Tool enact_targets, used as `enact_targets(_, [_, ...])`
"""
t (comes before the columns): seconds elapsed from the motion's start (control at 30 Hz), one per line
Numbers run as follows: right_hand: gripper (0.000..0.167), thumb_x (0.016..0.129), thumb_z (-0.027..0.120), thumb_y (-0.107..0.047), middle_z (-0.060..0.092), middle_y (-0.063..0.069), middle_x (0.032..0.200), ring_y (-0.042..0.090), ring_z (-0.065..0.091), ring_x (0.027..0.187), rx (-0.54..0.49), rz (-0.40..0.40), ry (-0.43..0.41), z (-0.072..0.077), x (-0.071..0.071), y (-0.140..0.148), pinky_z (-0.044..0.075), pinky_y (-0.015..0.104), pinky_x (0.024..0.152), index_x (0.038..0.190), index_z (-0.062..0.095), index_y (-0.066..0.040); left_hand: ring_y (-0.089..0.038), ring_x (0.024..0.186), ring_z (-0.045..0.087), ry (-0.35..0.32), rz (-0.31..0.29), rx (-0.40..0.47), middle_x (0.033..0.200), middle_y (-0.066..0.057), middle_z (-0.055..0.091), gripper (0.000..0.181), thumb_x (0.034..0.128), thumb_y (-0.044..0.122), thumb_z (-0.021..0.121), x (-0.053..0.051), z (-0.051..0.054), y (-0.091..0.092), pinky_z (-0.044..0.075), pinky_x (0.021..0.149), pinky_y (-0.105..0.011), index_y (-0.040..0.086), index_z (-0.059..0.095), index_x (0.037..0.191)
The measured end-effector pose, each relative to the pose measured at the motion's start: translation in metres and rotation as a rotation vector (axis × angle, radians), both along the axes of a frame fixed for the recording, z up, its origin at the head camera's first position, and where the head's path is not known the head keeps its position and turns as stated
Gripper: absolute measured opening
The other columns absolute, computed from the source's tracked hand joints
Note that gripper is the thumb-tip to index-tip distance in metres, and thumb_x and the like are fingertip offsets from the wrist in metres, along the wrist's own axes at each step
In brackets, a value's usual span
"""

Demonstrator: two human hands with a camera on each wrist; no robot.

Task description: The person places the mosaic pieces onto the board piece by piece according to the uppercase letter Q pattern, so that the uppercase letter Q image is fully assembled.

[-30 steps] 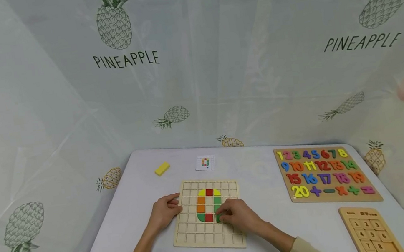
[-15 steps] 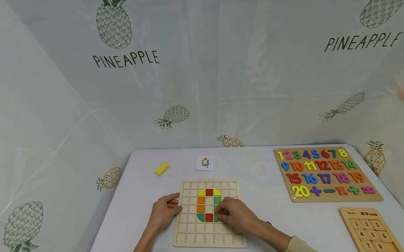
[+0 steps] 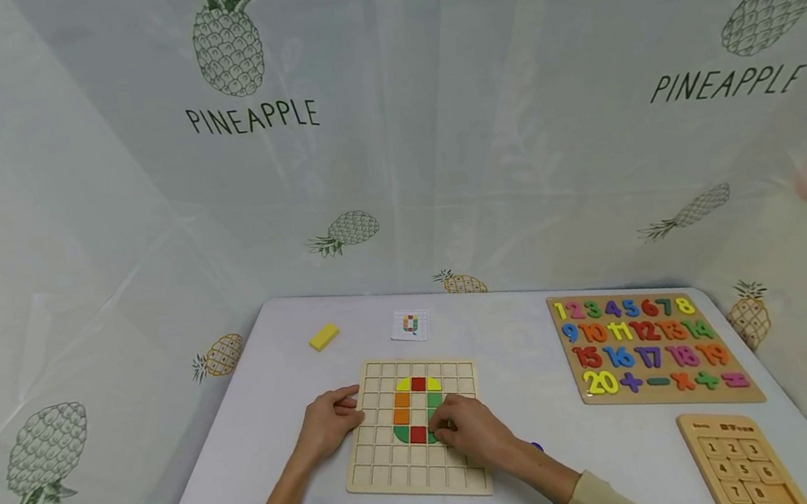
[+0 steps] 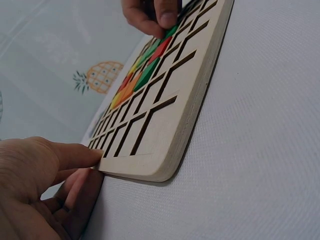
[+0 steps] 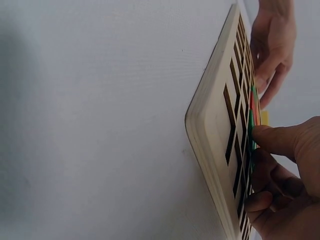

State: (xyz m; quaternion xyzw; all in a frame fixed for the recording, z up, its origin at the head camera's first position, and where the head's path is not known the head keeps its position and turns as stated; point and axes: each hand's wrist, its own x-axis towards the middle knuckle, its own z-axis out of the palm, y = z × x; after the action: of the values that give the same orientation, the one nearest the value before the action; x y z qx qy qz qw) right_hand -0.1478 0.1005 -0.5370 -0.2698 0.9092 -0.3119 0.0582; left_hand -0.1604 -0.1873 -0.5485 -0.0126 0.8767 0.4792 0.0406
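Note:
A pale wooden grid board (image 3: 384, 480) lies on the white table. Set in it is a ring of tiles: yellow corners, red tiles (image 3: 417, 385), orange tiles (image 3: 401, 409) on the left side and green ones. My left hand (image 3: 324, 426) grips the board's left edge, thumb on top, as the left wrist view shows. At the lower right of the ring, my right hand (image 3: 474, 430) pinches a green tile (image 4: 169, 32) between thumb and finger, down at the grid. Its fingers partly cover that tile and those around it.
Behind the board lie a small pattern card (image 3: 409, 327) and a yellow block (image 3: 324, 337). To the right are a board of coloured numbers (image 3: 644, 397) and a wooden number-tile tray (image 3: 715, 420). A blue object (image 3: 536, 446) peeks out behind the right forearm.
My right hand has shifted slightly left and up over the lower-right green tile. The blue object has come into sight by the forearm. My left hand has stayed put.

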Motion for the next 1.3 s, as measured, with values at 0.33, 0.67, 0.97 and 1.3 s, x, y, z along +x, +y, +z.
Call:
enact_targets(0.33, [0.008, 0.091, 0.074, -0.014, 0.057, -0.013, 0.085, 0.001, 0.050, 0.075, 0.006, 0.027, 0.013, 0.003, -0.003, 0.004, 0.046, 0.019, 0.066, 0.096, 0.079, -0.020, -0.013, 0.087, 0.065, 0.010, -0.004, 0.006, 0.100, -0.005, 0.066, 0.050, 0.0836, 0.010, 0.078, 0.000, 0.000, 0.000, 0.053, 0.073, -0.028, 0.002, 0.065, 0.131])
enact_targets(0.67, [0.008, 0.094, 0.070, -0.015, 0.059, -0.014, 0.084, 0.004, 0.051, 0.073, 0.034, -0.020, -0.076, 0.018, -0.010, 0.062, 0.045, 0.022, 0.062, 0.100, 0.075, -0.016, -0.013, 0.086, 0.065, 0.008, -0.005, 0.001, 0.100, -0.005, 0.066, 0.050, 0.0834, 0.010, 0.079, -0.001, -0.003, -0.001, 0.053, 0.072, -0.027, 0.002, 0.066, 0.131])
enact_targets(0.97, [0.010, 0.088, 0.078, -0.017, 0.060, -0.005, 0.080, 0.014, 0.053, 0.075, 0.119, -0.054, -0.307, 0.029, -0.005, 0.135, 0.046, 0.025, 0.062, 0.093, 0.069, -0.017, -0.013, 0.087, 0.065, 0.006, -0.003, -0.007, 0.100, -0.005, 0.066, 0.050, 0.0837, 0.010, 0.079, -0.001, -0.002, -0.002, 0.053, 0.073, -0.027, 0.002, 0.066, 0.131])
enact_targets(1.3, [0.017, 0.084, 0.082, -0.025, 0.058, -0.009, 0.076, 0.009, 0.053, 0.072, 0.143, -0.001, -0.360, 0.016, 0.001, 0.146, 0.043, 0.025, 0.060, 0.088, 0.066, -0.023, -0.013, 0.087, 0.065, 0.009, -0.005, -0.012, 0.100, -0.005, 0.066, 0.050, 0.0839, 0.011, 0.079, -0.002, -0.004, -0.002, 0.053, 0.072, -0.027, 0.002, 0.066, 0.131])
